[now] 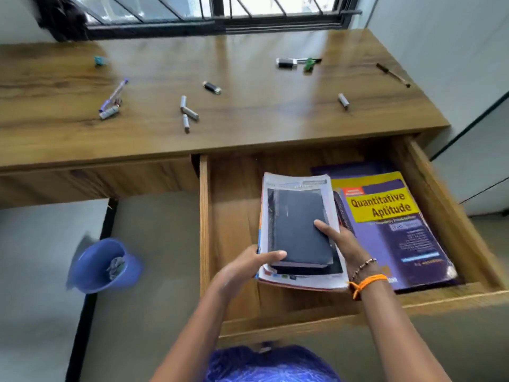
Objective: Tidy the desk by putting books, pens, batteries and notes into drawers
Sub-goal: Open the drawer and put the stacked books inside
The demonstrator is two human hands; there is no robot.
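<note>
Both my hands hold a stack of books [298,224] over the open drawer [446,210]: a dark small book on top of a larger white-edged one. My left hand [248,264] grips the stack's near left corner, thumb on top. My right hand [340,241] grips its right side, thumb on the dark cover. A purple and yellow "Quantitative Aptitude" book [394,224] lies flat in the drawer's right part. On the desk [248,64] lie several batteries [188,111], a black battery [212,87], and pens [114,95] [393,75].
A blue bin [103,267] with crumpled paper stands on the floor to the left. A black marker and green clip [297,62] lie near the window. A small teal item [98,60] sits at the desk's far left. A wall bounds the right side.
</note>
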